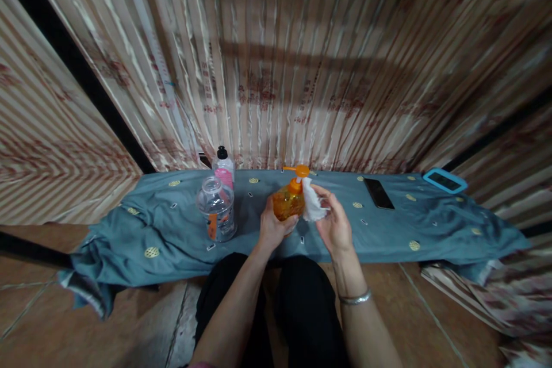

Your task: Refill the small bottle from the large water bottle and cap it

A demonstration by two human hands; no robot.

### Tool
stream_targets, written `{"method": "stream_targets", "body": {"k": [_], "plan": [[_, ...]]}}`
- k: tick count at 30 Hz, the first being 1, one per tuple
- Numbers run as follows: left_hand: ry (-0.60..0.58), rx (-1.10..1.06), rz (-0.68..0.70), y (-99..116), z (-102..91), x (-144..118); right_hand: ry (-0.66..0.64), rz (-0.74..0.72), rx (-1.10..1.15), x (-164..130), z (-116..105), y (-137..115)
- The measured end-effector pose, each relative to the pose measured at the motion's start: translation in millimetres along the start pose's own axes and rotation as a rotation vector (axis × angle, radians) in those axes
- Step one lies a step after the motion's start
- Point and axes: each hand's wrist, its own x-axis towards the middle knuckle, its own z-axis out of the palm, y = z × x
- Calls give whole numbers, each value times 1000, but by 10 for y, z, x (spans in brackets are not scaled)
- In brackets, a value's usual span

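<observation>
At the centre of the frame, the left hand wraps around an orange pump bottle standing on the blue cloth, while the right hand pinches a white tissue against the bottle's neck. Left of them stand a clear jar and a pink-labelled bottle; a black phone lies to the right.

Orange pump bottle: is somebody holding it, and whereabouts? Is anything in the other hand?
The left hand grips the orange pump bottle around its lower body. The right hand pinches a crumpled white tissue against the bottle's neck.
</observation>
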Motion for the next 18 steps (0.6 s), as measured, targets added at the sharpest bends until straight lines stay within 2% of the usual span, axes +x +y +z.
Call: {"method": "stream_targets", "body": {"k": [3, 6, 10, 12, 15, 18], "plan": [[-20, -78, 0, -36, 0, 14, -144, -99, -129, 76, 204, -35], [-53, -132, -14, -44, -8, 17, -251, -144, -280, 226, 255, -25], [-75, -142, -28, -10, -23, 19, -418, -88, -413, 510, 232, -42], [-73, -150, -37, 8, -26, 26, -454, -66, -458, 602, 255, -48], [-62, -135, -36, 22, -21, 35, -371, -95, -531, 586, 347, -7], [-72, -115, -8, 19, -10, 24, -149, -155, -623, 430, 468, 96]]}}
